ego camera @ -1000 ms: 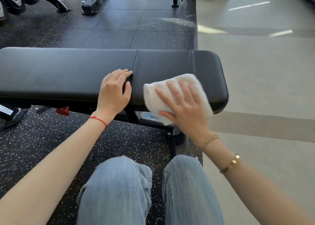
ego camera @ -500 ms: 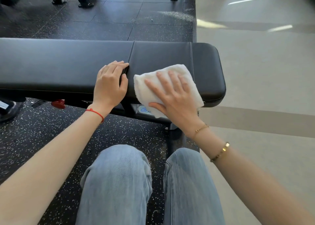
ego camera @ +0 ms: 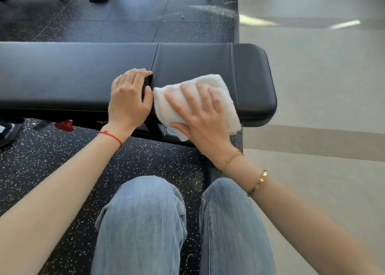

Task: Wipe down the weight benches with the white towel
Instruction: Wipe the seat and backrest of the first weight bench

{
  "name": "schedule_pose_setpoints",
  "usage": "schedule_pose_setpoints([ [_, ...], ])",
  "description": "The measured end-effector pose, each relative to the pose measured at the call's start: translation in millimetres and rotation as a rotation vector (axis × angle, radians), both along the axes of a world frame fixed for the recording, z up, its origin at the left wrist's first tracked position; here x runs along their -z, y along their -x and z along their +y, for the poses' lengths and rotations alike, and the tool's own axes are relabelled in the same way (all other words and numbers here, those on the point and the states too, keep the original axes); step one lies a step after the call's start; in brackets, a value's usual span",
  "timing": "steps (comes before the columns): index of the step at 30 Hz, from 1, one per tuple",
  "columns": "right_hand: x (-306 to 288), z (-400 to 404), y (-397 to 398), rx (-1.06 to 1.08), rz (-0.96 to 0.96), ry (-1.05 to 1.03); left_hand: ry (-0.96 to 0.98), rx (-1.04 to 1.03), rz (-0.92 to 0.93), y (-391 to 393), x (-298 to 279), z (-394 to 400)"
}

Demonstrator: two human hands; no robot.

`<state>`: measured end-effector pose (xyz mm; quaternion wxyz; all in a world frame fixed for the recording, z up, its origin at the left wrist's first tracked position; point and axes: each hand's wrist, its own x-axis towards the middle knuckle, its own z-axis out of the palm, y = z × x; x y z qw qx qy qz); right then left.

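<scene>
Black padded vinyl weight bench, thin pale stitch line near its rounded end. White fluffy terry towel, plain, no print. Black rubber floor tiles with white speckle; speckle reads denser in front of the bench. Smooth beige floor to the right, 1 darker tan stripe across it. Light-blue denim jeans, faded. Thin red string bracelet on left wrist, 2 gold chain bracelets on right forearm. Small red knob under the bench.
</scene>
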<state>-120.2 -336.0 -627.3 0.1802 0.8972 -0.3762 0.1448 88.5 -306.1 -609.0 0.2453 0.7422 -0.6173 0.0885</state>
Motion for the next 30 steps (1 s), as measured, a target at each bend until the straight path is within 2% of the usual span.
schedule_pose_setpoints([
  [3, 1.9, -1.0, 9.8, -0.016, -0.018, 0.059, -0.001, 0.009, 0.006, -0.7, -1.6, 2.0],
  [6, 7.4, -10.6, 52.8, 0.026, -0.094, 0.126, 0.006, 0.022, 0.016, -1.2, -2.6, 3.8],
  [10, 11.9, -19.1, 85.3, 0.079, -0.119, 0.105, 0.004, 0.007, -0.002, 0.9, -2.5, 3.2],
  [21, 8.6, 1.7, 3.4, 0.031, -0.043, 0.067, -0.013, -0.012, -0.034, 4.2, -2.9, 3.3],
  [25, 12.9, -5.8, 50.3, 0.039, -0.077, 0.104, -0.003, 0.004, -0.022, 3.5, -3.8, 5.3],
  [30, 11.5, -14.7, 95.2, 0.103, -0.109, 0.034, 0.013, -0.015, -0.044, 6.4, -4.0, 3.6],
])
